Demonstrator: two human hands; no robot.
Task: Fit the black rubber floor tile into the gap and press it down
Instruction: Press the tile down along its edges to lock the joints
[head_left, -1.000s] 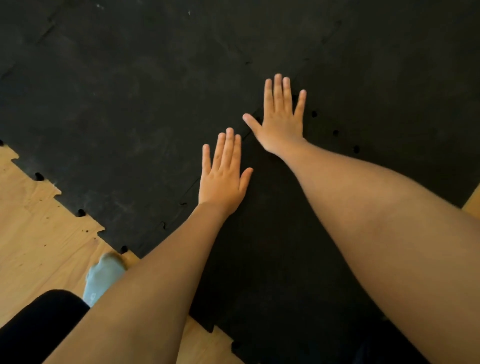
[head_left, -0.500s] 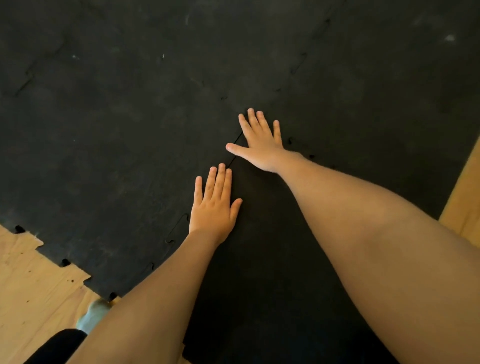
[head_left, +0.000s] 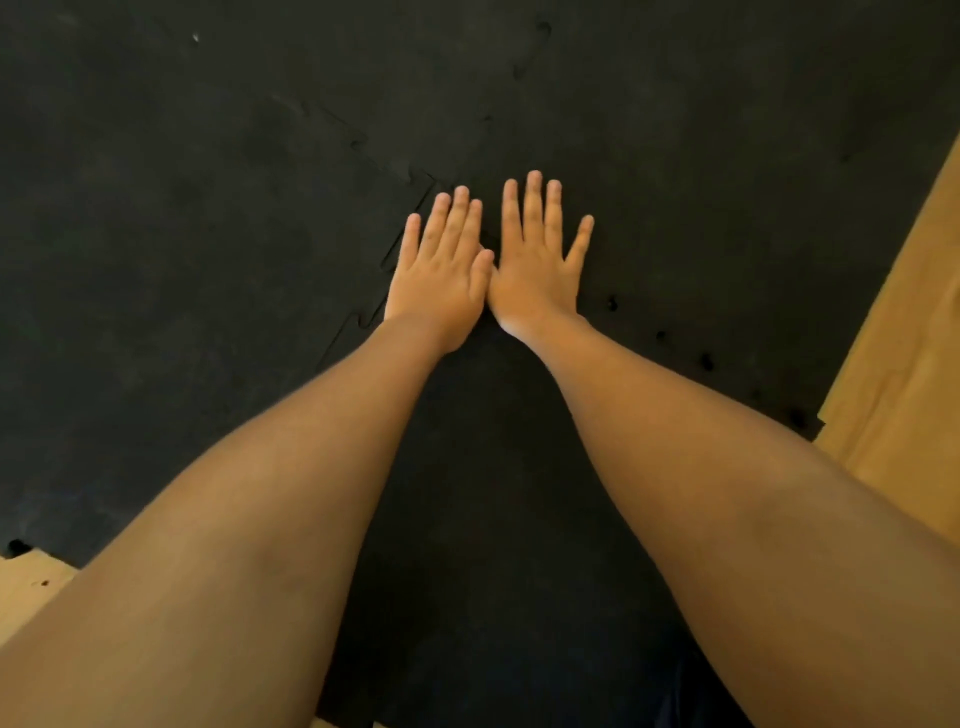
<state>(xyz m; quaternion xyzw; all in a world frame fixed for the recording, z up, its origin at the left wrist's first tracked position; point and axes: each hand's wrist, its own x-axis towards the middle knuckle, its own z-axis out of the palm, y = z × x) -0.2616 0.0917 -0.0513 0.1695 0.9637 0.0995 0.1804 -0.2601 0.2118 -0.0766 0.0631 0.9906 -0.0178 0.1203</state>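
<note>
On the black rubber floor tile (head_left: 498, 467), near its far corner: both hands flat, palms down, side by side. Left hand (head_left: 441, 275) has fingers extended and held close together; its thumb touches the inner edge of the right hand (head_left: 535, 270). Right hand's fingers are extended and slightly fanned, little finger apart from the rest. Neither hand grasps anything. Tile lies between the forearms, level with the surrounding black interlocking mat (head_left: 208, 208). Jigsaw-toothed seam (head_left: 382, 260) visible just left of the left hand, running diagonally toward the near left. Along the right-side seam, small dark holes (head_left: 706, 361) show at intervals. Bare wooden subfloor (head_left: 904, 338) at right edge and at the lower left corner. Both forearms bare.
</note>
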